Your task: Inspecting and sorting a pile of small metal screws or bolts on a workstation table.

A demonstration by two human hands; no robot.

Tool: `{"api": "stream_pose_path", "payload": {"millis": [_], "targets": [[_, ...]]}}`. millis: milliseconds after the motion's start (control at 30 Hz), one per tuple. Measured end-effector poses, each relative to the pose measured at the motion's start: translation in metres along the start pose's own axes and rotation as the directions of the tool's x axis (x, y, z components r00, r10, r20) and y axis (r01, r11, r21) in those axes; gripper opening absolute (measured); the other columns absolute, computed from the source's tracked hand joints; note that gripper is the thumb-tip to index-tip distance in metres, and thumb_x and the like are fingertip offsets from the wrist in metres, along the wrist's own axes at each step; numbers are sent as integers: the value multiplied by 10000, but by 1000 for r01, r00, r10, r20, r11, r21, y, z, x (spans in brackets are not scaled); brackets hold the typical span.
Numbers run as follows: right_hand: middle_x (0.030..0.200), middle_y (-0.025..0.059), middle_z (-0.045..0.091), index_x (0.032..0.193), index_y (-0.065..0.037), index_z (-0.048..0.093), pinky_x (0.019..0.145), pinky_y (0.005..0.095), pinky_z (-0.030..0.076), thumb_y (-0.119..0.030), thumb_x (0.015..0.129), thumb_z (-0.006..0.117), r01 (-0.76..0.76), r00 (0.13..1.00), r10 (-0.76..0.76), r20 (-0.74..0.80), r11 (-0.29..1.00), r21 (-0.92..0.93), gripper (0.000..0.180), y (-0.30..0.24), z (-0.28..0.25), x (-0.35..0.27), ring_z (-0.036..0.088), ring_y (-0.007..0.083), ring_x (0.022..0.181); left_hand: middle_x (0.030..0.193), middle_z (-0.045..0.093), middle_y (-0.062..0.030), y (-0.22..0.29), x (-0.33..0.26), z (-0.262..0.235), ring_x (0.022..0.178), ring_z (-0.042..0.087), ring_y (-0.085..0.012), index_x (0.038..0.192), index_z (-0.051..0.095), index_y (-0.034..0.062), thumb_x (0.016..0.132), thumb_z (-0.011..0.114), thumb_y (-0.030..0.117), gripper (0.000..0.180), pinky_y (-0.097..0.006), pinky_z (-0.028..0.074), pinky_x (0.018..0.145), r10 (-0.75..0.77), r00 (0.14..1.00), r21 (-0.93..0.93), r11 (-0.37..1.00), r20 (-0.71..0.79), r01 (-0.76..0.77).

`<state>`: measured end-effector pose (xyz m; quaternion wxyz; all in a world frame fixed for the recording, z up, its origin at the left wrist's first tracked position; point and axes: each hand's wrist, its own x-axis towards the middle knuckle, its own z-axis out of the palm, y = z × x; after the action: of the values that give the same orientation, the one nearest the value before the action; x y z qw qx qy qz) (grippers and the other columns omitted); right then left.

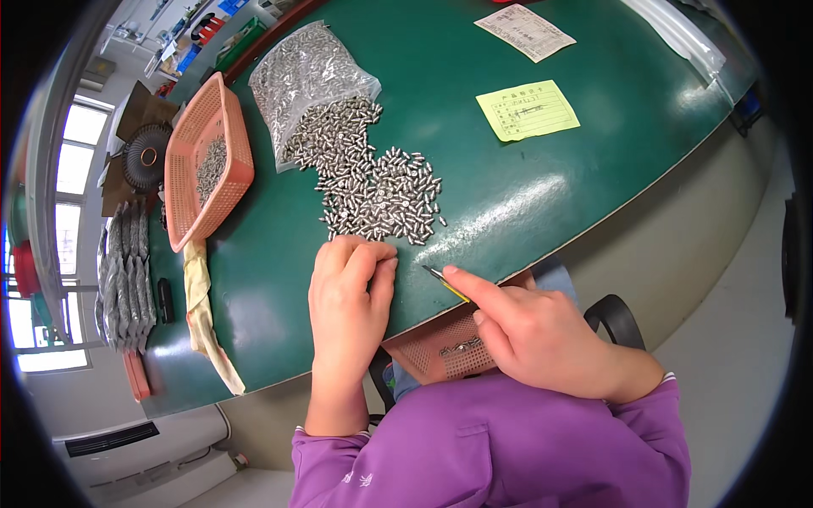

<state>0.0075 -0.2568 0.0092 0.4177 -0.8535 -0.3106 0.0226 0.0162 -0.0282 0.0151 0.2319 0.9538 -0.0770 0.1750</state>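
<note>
**Close in by a heap of bullet-shaped metal parts**

Bends the left hand at the heap's near edge, back upward, fingers curled and thumb near the index finger, nearly closed. Cannot tell of any part pinched between them.

Has the right hand partly curled to the near right of the heap, index finger straight out to a slim, dark-tipped tool with a yellow section, thumb bent below, other fingers mostly hidden. Points the tool's tip toward the heap, a little apart from it. Cannot tell gripping from mere touching there.

Lies spread loosely, this heap, over the green tabletop, running back to the mouth of a clear plastic bag full of similar parts. To the heap's left, a salmon-pink perforated basket with more small metal pieces inside; nearer and left of the heap, a cream-coloured strip. Farther left of the heap, a row of filled grey bags. Beyond the heap to the right, a yellow printed card and, farther back, a pale paper slip. Below the tabletop's edge on the heap's near side, another perforated basket with a few metal pieces.
</note>
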Motion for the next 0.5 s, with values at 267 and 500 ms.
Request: {"api": "stream_pose_path", "payload": {"millis": [267, 500], "targets": [[824, 113, 689, 1454, -96, 550, 642, 403, 573, -26, 892, 619, -20, 998, 22, 54, 999, -29, 571, -5, 5, 2, 686, 288, 690, 823, 629, -75, 6, -14, -3, 786, 615, -261, 850, 651, 25, 786, 780, -1, 146, -380, 508, 715, -225, 962, -211, 944, 156, 255], [834, 103, 676, 1463, -80, 541, 647, 404, 580, -46, 884, 648, -1, 997, 7, 75, 997, -79, 589, -7, 8, 1, 681, 279, 715, 862, 603, -61, -1, -18, 2, 716, 599, -134, 877, 661, -9, 796, 776, -78, 156, -253, 513, 625, -131, 987, -246, 957, 97, 151]]}}
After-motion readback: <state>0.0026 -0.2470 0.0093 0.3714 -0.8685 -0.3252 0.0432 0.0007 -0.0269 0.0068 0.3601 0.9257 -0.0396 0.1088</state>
